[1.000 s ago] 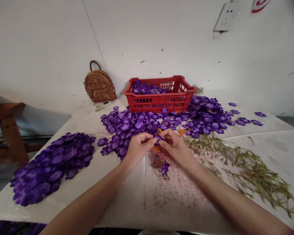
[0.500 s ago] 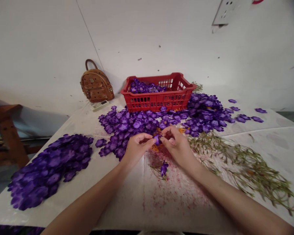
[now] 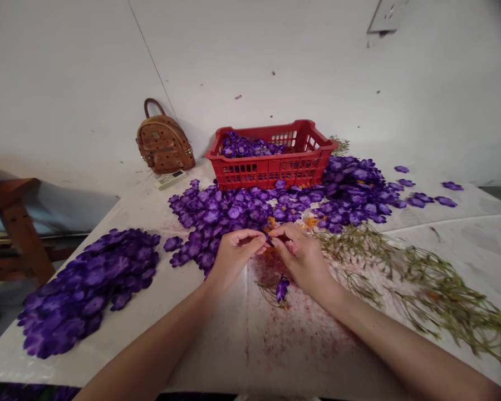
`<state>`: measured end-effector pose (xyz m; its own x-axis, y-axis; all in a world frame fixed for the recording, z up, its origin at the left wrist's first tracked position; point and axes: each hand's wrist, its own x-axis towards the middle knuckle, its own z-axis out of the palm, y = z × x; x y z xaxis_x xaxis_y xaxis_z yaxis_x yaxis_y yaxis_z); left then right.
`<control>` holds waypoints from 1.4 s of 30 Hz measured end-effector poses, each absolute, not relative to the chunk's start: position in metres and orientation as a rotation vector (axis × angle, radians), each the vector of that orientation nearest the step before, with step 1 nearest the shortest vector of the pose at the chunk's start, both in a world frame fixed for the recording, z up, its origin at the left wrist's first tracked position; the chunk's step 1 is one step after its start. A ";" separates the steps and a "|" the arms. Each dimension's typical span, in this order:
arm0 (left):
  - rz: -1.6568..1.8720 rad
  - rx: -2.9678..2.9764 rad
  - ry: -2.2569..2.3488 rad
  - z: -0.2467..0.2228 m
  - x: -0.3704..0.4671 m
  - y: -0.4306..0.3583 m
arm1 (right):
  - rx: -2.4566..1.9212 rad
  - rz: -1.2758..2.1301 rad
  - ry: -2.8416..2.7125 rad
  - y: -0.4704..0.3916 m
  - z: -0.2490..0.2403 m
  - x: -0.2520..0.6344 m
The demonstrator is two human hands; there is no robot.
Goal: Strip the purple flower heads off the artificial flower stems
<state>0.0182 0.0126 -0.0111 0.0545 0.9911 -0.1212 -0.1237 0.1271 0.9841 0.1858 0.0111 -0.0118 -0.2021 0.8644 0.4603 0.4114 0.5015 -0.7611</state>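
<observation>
Over the middle of the table, my left hand (image 3: 237,252) and my right hand (image 3: 303,255) meet fingertip to fingertip. Both pinch a small purple petal piece (image 3: 269,239), mostly covered by the fingers. Just below them, a purple flower on a green stem (image 3: 282,289) lies on the white table cover. Beyond the hands spreads a heap of purple petal pieces (image 3: 217,214), with orange bits (image 3: 312,221) among them. Green stems (image 3: 434,284) lie in a tangle right of my right hand.
A red basket (image 3: 271,171) holding purple flowers stands at the back. Another purple petal pile (image 3: 92,287) covers the table's left side. A brown backpack (image 3: 165,145) leans on the wall behind a small pale device (image 3: 172,179). A wooden stool (image 3: 23,234) stands left.
The purple piece between my fingertips has turned and now shows only a narrow part. My fingertips have drawn closer together. The view has shifted slightly.
</observation>
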 end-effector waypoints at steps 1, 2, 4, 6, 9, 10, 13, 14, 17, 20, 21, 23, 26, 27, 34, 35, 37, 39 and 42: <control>1.142 1.047 1.137 -0.011 0.018 0.013 | -1.067 0.612 -1.809 0.011 -0.012 0.186; 1.144 1.048 1.135 -0.012 0.018 0.013 | -1.064 0.614 -1.809 0.011 -0.012 0.186; 1.147 1.047 1.130 -0.012 0.018 0.013 | -1.063 0.616 -1.814 0.011 -0.013 0.186; 1.145 1.041 1.124 -0.013 0.018 0.014 | -1.064 0.618 -1.816 0.011 -0.014 0.187; 1.135 1.022 1.126 -0.014 0.018 0.014 | -1.065 0.630 -1.824 0.012 -0.015 0.187; 1.131 1.014 1.129 -0.014 0.018 0.015 | -1.061 0.634 -1.830 0.012 -0.016 0.187; 1.102 1.000 1.143 -0.013 0.018 0.015 | -1.048 0.630 -1.852 0.013 -0.016 0.188; 1.092 0.998 1.150 -0.012 0.018 0.015 | -1.044 0.622 -1.860 0.013 -0.015 0.188; 1.079 1.000 1.167 -0.011 0.017 0.014 | -1.028 0.589 -1.884 0.013 -0.015 0.188; 1.089 1.006 1.162 -0.011 0.017 0.013 | -0.990 0.542 -1.909 0.012 -0.016 0.188; 1.094 1.007 1.159 -0.011 0.017 0.013 | -0.978 0.529 -1.916 0.012 -0.016 0.188; 1.106 1.007 1.156 -0.012 0.017 0.013 | -0.967 0.513 -1.924 0.012 -0.016 0.188; 1.119 1.014 1.147 -0.014 0.017 0.014 | -0.966 0.525 -1.902 0.012 -0.016 0.188; 1.121 1.018 1.138 -0.014 0.017 0.015 | -0.968 0.537 -1.893 0.012 -0.016 0.188; 1.106 1.028 1.115 -0.013 0.017 0.015 | -1.002 0.567 -1.862 0.012 -0.016 0.188; 1.104 1.030 1.119 -0.013 0.017 0.015 | -1.006 0.570 -1.858 0.013 -0.016 0.188; 1.105 1.041 1.125 -0.014 0.016 0.016 | -1.013 0.584 -1.854 0.013 -0.017 0.188; 1.103 1.063 1.127 -0.015 0.016 0.016 | -1.020 0.601 -1.846 0.012 -0.017 0.188; 1.109 1.092 1.135 -0.015 0.017 0.016 | -1.033 0.642 -1.816 0.011 -0.016 0.188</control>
